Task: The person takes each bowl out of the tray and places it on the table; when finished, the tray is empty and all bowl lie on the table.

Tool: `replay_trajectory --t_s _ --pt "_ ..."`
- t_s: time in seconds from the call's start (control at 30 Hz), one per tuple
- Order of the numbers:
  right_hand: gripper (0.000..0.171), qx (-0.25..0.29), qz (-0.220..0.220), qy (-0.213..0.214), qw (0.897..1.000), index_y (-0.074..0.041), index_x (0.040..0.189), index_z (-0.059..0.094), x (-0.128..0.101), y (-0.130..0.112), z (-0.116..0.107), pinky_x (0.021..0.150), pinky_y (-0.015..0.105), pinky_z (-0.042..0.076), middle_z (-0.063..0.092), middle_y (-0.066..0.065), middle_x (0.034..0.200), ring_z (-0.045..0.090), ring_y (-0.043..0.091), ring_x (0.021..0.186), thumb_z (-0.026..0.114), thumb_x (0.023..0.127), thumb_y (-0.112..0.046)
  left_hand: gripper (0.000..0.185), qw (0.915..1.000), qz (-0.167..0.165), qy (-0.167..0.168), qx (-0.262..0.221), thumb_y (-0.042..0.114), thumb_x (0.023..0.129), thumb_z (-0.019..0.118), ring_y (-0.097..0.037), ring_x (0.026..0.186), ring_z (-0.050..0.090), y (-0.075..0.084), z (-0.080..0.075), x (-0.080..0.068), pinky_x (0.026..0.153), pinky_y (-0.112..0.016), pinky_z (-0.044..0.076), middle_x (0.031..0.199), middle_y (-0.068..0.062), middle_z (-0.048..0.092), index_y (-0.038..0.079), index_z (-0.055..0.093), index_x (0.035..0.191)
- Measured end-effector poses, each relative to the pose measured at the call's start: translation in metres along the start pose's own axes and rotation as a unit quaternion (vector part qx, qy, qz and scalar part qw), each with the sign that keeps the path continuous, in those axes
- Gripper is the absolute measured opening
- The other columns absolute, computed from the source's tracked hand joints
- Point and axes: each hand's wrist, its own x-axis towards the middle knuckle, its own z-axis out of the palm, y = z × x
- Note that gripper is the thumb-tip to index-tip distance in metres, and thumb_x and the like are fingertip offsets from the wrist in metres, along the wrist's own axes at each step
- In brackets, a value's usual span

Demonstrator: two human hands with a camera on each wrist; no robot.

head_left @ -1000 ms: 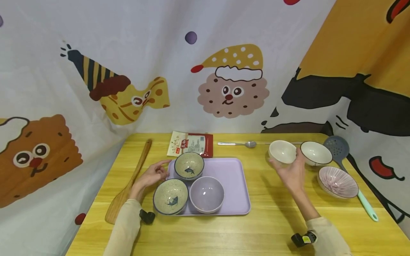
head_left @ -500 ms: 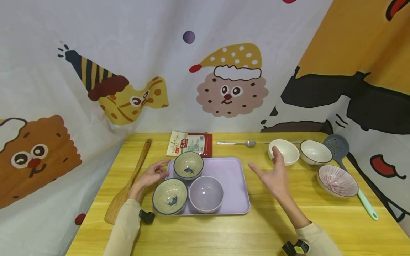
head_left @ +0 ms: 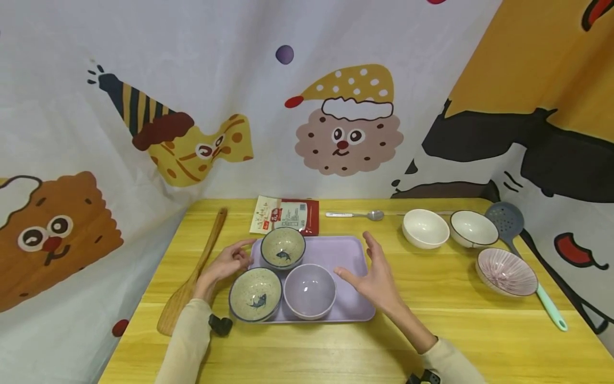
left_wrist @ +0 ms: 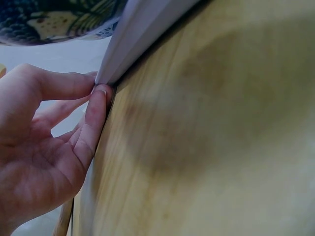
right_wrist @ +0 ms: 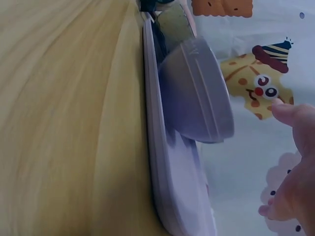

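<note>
At the tray's left edge, my left hand (head_left: 225, 266) pinches the rim of the lilac tray (head_left: 352, 309) between thumb and finger, as the left wrist view shows of the hand (left_wrist: 54, 128) and tray (left_wrist: 138, 39). My right hand (head_left: 376, 277) hovers over the tray's right side, thumb and fingers spread, holding nothing. The lilac bowl (head_left: 309, 292) on the tray is nearest to it; the right wrist view shows this bowl (right_wrist: 197, 93) apart from the hand (right_wrist: 300, 162). Two speckled fish-pattern bowls, one behind (head_left: 283, 248) and one in front (head_left: 256, 295), fill the tray's left side.
On the right are a white bowl (head_left: 425, 229), a dark-rimmed white bowl (head_left: 474, 229), a pink-streaked bowl (head_left: 507, 272) and a slotted ladle (head_left: 505, 220). A spoon (head_left: 355, 215) and a food packet (head_left: 285, 216) lie behind the tray. A wooden spatula (head_left: 192, 280) lies left.
My right hand has let go of the white bowl at the back right and moved left to above the tray. The left hand has stayed at the tray's edge.
</note>
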Motion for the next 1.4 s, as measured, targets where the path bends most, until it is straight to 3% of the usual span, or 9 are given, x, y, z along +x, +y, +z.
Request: replay_trajectory --t_s 0.4,0.7,1.03,1.4 --pt "0.112 0.028 -0.032 -0.119 0.992 -0.001 0.155 0.033 -0.013 -0.004 0.035 0.116 0.061 0.034 0.039 0.021 0.159 0.04 0.045 0.143 0.095 0.067 -0.034 0.065 1.0 -0.002 0.002 0.003 -0.005 0.09 0.056 -0.018 0.077 0.058 0.001 0.001 0.001 0.071 -0.028 0.057 0.095 -0.019 0.062 -0.004 0.038 0.153" --pt "0.127 0.036 -0.017 -0.198 0.979 -0.004 0.157 0.029 -0.026 -0.002 0.049 0.106 0.062 0.046 0.045 0.02 0.153 0.052 0.039 0.133 0.098 0.058 -0.041 0.064 1.0 -0.001 0.003 0.002 -0.003 0.092 0.057 -0.017 0.078 0.057 0.0 0.001 0.0 0.071 -0.027 0.057 0.096 -0.02 0.061 -0.004 0.038 0.153" --pt "0.133 0.004 -0.064 -0.215 0.975 -0.002 0.157 0.026 -0.027 0.001 0.046 0.112 0.061 0.041 0.042 0.021 0.154 0.047 0.039 0.138 0.1 0.054 -0.038 0.065 1.0 -0.001 0.0 -0.005 -0.004 0.091 0.057 -0.018 0.078 0.057 0.001 0.0 0.0 0.071 -0.027 0.057 0.095 -0.018 0.061 -0.003 0.038 0.153" --pt "0.127 -0.002 -0.098 -0.189 0.977 -0.002 0.154 0.035 -0.024 0.008 0.044 0.102 0.056 0.052 0.053 0.019 0.146 0.058 0.036 0.128 0.1 0.052 -0.041 0.063 1.0 -0.002 0.002 0.006 -0.004 0.092 0.058 -0.017 0.077 0.057 0.001 0.001 0.0 0.07 -0.026 0.057 0.095 -0.02 0.061 -0.004 0.039 0.152"
